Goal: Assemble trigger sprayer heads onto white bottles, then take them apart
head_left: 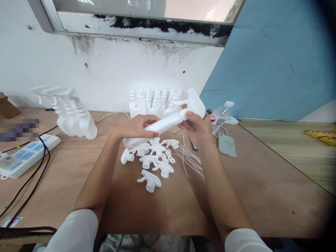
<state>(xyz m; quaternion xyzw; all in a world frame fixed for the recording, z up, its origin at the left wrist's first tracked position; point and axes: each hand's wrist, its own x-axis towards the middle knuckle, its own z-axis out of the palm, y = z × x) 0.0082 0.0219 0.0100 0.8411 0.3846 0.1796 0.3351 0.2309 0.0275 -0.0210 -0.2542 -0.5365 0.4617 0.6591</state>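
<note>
A white spray bottle (pixel 165 125) is held tilted above the table, its trigger head (pixel 195 104) pointing up and to the right. My left hand (pixel 139 126) is wrapped round the bottle's body, a ring on one finger. At the neck, the fingers of my right hand (pixel 195 124) close around the collar under the trigger head. Below the bottle lies a pile of loose white trigger heads (pixel 164 168) with small white rings (pixel 169 155) among them. Thin white tubes (pixel 190 159) are spread beside the pile, close to my right forearm.
White bottles (pixel 154 101) stand in a row by the wall; several with heads (pixel 76 115) stand at left. A power strip (pixel 34 154) and black cables lie on the left. To the right are a clear plastic bottle (pixel 222 117) and a phone (pixel 226 145).
</note>
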